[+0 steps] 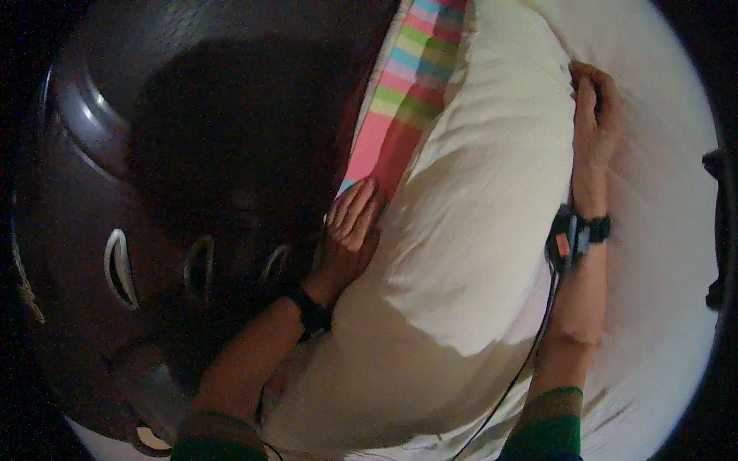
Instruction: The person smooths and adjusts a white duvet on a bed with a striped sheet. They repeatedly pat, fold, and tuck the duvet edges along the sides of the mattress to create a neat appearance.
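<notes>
A long, plump cream pillow [492, 177] lies lengthwise in front of me, between my two forearms. Along its far left side runs a strip of striped cloth [384, 142] in pink, green, yellow and blue. My left hand [354, 223] rests on the near end of that strip, against the pillow's left side, its fingers stretched out. At the pillow's right edge, farther away, my right hand [596, 115] has its fingers bent round onto the edge; the fingertips are partly hidden. Dark bands circle both wrists, and a small device [567, 240] sits at the right one.
On the left is a dark, glossy brown surface [254, 100] with several pale curved pieces [121, 269] on it. A pale, wrinkled sheet [653, 253] spreads out on the right. A thin black cable [513, 376] runs from the wrist device down across the pillow.
</notes>
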